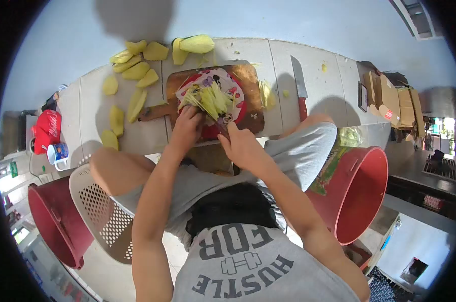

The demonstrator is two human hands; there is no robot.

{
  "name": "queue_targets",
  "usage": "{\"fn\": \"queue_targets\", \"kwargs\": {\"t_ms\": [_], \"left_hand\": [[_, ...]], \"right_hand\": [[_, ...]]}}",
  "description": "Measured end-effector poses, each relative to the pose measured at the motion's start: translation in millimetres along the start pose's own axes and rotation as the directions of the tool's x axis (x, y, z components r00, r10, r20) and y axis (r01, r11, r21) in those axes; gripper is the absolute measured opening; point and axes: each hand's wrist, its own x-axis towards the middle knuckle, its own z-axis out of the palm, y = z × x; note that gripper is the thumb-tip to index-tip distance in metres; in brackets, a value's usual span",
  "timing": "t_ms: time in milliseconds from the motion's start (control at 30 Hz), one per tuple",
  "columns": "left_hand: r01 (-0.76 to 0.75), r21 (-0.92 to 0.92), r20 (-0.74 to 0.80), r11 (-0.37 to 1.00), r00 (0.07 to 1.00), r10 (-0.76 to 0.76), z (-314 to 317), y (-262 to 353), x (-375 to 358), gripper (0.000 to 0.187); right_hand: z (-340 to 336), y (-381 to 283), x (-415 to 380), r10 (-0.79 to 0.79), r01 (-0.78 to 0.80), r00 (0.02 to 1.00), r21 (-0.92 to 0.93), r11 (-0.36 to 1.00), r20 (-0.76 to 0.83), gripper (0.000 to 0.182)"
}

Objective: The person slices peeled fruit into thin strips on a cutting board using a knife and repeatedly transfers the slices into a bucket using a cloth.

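A heap of thin pale yellow-green strips (215,100) lies on a red-rimmed plate (242,111) with a printed centre. Under the plate is a wooden cutting board (253,80) whose handle points left. My left hand (188,123) has its fingers curled onto the lower left edge of the heap, gripping strips. At the plate's near edge, my right hand (242,145) is closed; I cannot tell what is in its grip, as the fingers cover it. Peeled pale-yellow fruit pieces (136,70) lie to the left, and bigger peeled pieces (198,44) lie beyond the board.
A knife with a red handle (299,83) lies right of the board, past a shredded piece (267,94). Red bins stand at right (361,196) and left (56,221), beside a white perforated basket (104,216). Cardboard boxes (399,100) and a mug (58,152) sit farther out.
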Motion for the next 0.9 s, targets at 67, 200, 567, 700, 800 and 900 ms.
{"fn": "queue_targets", "kwargs": {"t_ms": [67, 200, 567, 700, 800, 900], "left_hand": [[0.001, 0.006, -0.013, 1.000, 1.000, -0.001, -1.4, -3.4, 1.7, 0.028], [-0.034, 0.009, -0.032, 0.999, 0.999, 0.035, -1.3, -0.7, -1.0, 0.026], [-0.031, -0.003, -0.089, 1.000, 0.996, 0.030, 2.2, -1.5, 2.7, 0.020], [-0.011, 0.001, -0.055, 1.000, 0.998, 0.011, 1.8, -5.5, 6.5, 0.020], [-0.007, 0.001, -0.022, 1.000, 1.000, 0.007, 3.6, -5.2, -6.0, 0.023], [0.004, -0.009, -0.035, 1.000, 0.999, -0.004, 2.6, -2.1, -0.6, 0.026]], "right_hand": [[11.3, 13.7, -3.2, 0.038, -0.038, 0.999, 0.023, 0.999, 0.024, 0.034], [-3.0, -3.8, -3.0, 0.000, 0.000, 1.000, -0.055, 0.998, -0.009, 0.034], [2.1, 1.3, -0.7, 0.030, -0.030, 1.000, 0.014, 0.999, 0.000, 0.033], [6.6, 8.3, 1.5, 0.082, -0.085, 0.994, 0.050, 0.995, 0.067, 0.033], [-4.3, -2.7, -4.1, 0.029, -0.029, 1.000, -0.045, 0.999, 0.009, 0.032], [-3.9, -1.1, -2.9, 0.060, -0.061, 0.997, 0.029, 0.998, 0.050, 0.033]]}}
